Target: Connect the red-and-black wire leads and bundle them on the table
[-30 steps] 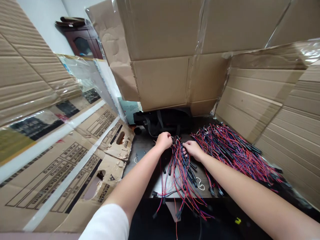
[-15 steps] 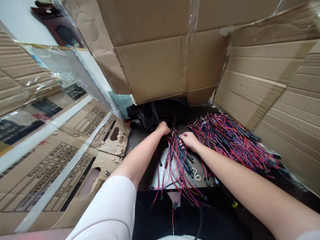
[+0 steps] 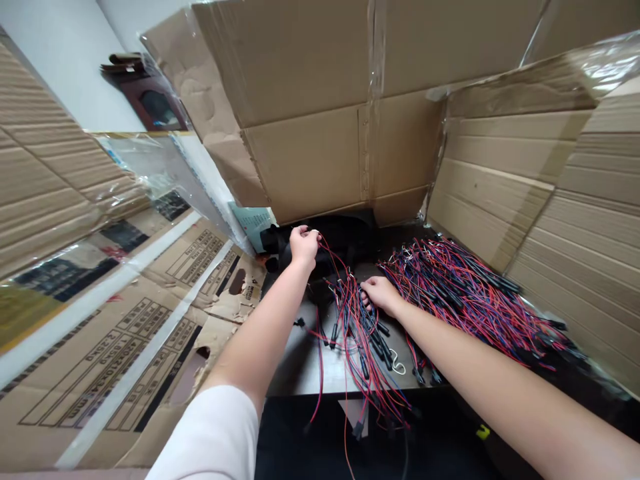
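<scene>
A loose bundle of red and dark wires (image 3: 357, 333) with black sleeves and connectors lies at the middle of the table, its ends hanging over the front edge. My left hand (image 3: 304, 245) is raised at the bundle's far left, its fingers pinched on a red wire (image 3: 331, 249) that stretches back to the bundle. At the bundle's right side, my right hand (image 3: 379, 295) is closed on its wires with curled fingers; the fingertips are partly hidden. Below it a white cord (image 3: 397, 363) lies in a loop.
A large heap of similar wires (image 3: 460, 293) covers the table's right side. Cardboard walls (image 3: 310, 160) enclose the back and right, and a printed carton (image 3: 165, 320) stands left. A black bag (image 3: 345, 230) lies at the back. Something small and yellow (image 3: 483, 431) is below the table edge.
My left hand has moved up and left from the bundle, drawing a red wire out taut. My right hand stays at the bundle's right side. The view has tilted slightly.
</scene>
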`<action>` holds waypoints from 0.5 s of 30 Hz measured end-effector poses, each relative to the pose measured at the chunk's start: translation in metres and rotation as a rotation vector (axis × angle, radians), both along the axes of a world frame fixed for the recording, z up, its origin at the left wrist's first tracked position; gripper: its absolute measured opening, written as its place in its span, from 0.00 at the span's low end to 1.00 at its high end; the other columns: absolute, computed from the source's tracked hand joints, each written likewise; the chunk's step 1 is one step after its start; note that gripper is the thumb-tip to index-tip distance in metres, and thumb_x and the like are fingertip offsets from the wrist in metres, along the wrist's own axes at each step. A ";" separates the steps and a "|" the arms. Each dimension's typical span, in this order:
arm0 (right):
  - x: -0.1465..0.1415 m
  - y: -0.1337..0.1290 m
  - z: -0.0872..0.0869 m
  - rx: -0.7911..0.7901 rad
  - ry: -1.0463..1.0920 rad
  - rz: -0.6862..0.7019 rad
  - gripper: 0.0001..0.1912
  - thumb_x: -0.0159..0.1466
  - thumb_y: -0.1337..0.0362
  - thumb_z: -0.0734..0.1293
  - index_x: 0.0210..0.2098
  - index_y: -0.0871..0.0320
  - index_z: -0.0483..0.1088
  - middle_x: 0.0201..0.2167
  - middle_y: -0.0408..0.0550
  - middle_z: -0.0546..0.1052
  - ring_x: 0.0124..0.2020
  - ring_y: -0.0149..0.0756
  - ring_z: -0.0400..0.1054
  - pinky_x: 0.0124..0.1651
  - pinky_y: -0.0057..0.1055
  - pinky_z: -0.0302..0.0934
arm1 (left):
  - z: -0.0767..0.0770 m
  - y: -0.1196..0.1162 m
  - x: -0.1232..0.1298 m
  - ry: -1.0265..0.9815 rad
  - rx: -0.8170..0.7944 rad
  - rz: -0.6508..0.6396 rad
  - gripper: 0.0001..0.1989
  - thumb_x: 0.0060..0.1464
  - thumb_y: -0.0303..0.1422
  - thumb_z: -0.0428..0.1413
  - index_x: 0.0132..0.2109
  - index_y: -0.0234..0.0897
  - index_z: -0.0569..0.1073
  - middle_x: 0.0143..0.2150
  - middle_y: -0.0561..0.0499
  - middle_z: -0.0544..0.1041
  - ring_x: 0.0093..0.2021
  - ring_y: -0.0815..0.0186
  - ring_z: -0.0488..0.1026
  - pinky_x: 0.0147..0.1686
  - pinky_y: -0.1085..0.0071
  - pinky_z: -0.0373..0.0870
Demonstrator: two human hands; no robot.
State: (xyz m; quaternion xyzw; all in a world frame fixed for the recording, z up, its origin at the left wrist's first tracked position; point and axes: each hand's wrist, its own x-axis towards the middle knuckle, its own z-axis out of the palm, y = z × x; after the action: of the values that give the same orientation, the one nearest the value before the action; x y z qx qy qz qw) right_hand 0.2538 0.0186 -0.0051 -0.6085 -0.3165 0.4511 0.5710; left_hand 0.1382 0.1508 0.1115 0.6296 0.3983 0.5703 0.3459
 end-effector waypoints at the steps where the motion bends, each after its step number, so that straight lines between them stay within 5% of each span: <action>1: 0.000 0.000 0.000 0.000 0.001 0.001 0.12 0.65 0.73 0.62 0.26 0.58 0.61 0.14 0.39 0.68 0.13 0.28 0.64 0.13 0.23 0.60 | 0.010 0.000 -0.002 -0.061 0.021 -0.004 0.09 0.52 0.23 0.52 0.42 0.35 0.63 0.29 0.54 0.69 0.28 0.70 0.73 0.28 0.74 0.70; 5: -0.001 -0.001 0.002 -0.010 -0.007 0.010 0.11 0.66 0.72 0.61 0.27 0.59 0.61 0.15 0.40 0.69 0.14 0.30 0.67 0.13 0.22 0.59 | 0.052 0.000 -0.009 -0.232 0.138 -0.063 0.10 0.51 0.23 0.55 0.38 0.37 0.62 0.30 0.56 0.69 0.29 0.72 0.73 0.29 0.77 0.69; 8: -0.002 -0.003 0.002 -0.017 -0.022 0.020 0.10 0.67 0.72 0.60 0.28 0.60 0.61 0.16 0.40 0.69 0.14 0.29 0.67 0.14 0.22 0.60 | 0.076 -0.002 -0.014 -0.407 0.103 -0.243 0.13 0.47 0.23 0.58 0.36 0.38 0.62 0.28 0.57 0.69 0.26 0.71 0.73 0.28 0.74 0.71; 15: -0.002 0.001 0.005 -0.047 -0.149 0.054 0.12 0.68 0.66 0.59 0.27 0.59 0.61 0.17 0.42 0.70 0.17 0.30 0.69 0.23 0.28 0.67 | 0.096 -0.014 -0.020 -0.461 0.179 -0.382 0.13 0.46 0.18 0.57 0.33 0.38 0.62 0.25 0.57 0.71 0.26 0.71 0.73 0.28 0.75 0.70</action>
State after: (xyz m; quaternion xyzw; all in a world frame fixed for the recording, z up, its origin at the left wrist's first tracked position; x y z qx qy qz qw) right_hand 0.2516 0.0196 -0.0003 -0.6447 -0.3636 0.4271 0.5193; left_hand 0.1180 0.1370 0.2074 0.5751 0.1322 0.6556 0.4712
